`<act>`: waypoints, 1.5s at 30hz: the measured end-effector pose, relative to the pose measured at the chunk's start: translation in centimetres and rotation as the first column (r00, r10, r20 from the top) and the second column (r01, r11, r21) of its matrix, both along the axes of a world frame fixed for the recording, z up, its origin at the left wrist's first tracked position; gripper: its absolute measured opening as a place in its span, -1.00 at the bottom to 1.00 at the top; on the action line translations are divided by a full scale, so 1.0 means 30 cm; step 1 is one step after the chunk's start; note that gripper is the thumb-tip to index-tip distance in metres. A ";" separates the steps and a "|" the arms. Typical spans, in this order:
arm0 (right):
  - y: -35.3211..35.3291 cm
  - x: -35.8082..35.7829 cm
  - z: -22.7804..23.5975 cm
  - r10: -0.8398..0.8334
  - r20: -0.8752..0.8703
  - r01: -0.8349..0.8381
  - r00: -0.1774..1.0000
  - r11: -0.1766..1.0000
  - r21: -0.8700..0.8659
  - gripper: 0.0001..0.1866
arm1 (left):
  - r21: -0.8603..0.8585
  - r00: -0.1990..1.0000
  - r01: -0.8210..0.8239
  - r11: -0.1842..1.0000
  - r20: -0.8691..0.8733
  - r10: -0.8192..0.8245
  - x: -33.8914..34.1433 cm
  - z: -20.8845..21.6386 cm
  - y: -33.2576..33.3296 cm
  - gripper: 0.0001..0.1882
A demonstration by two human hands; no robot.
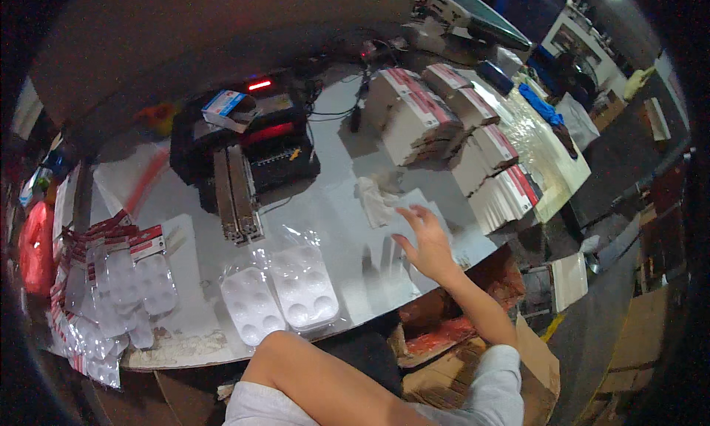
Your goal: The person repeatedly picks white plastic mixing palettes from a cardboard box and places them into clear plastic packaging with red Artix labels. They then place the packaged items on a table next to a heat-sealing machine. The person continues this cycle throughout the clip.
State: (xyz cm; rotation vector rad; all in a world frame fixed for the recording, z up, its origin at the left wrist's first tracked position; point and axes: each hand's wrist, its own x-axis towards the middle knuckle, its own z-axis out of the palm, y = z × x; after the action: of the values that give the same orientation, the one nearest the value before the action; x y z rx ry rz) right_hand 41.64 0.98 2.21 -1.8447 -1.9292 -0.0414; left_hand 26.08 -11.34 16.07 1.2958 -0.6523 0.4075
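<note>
My right hand (429, 248) reaches over the grey table with its fingers apart, and nothing shows between them. Just beyond its fingertips lies a crumpled whitish piece (377, 202), perhaps cloth or film. My bent left arm (325, 374) crosses the lower edge of the picture, and its hand is out of sight. In front of me, near the table edge, sit two stacks of white trays with round hollows, a left stack (251, 305) and a right stack (303, 285), both with clear film about them.
A black machine (296, 163) with a red display and two long metal bars (235, 197) stands behind the trays. Red-topped clear packs (111, 278) are heaped at left. White-and-red card stacks (414, 119) stand at right. An open cardboard box (451, 315) is below the table's right edge.
</note>
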 end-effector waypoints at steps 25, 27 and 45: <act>0.684 0.224 0.183 -0.575 0.297 0.490 0.762 0.813 0.316 -0.17 | 0.164 0.498 -0.739 0.654 -0.521 0.693 -0.641 -0.243 0.386 -0.85; 0.724 0.297 0.167 -0.538 0.310 0.555 0.784 0.831 0.038 0.01 | 0.152 0.518 -0.744 0.651 -0.485 0.705 -0.639 -0.244 0.380 -0.83; 0.295 0.066 0.205 -0.170 0.304 0.235 0.937 0.953 -0.190 0.11 | 0.516 -0.197 -0.828 0.220 -0.635 0.747 -0.829 -0.241 0.194 -0.84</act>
State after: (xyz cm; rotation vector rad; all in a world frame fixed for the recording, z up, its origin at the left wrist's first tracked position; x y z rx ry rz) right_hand 43.62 9.82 8.36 -2.2948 -1.9869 -0.1721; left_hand 1.20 -5.51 8.85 1.4681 1.2581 0.7587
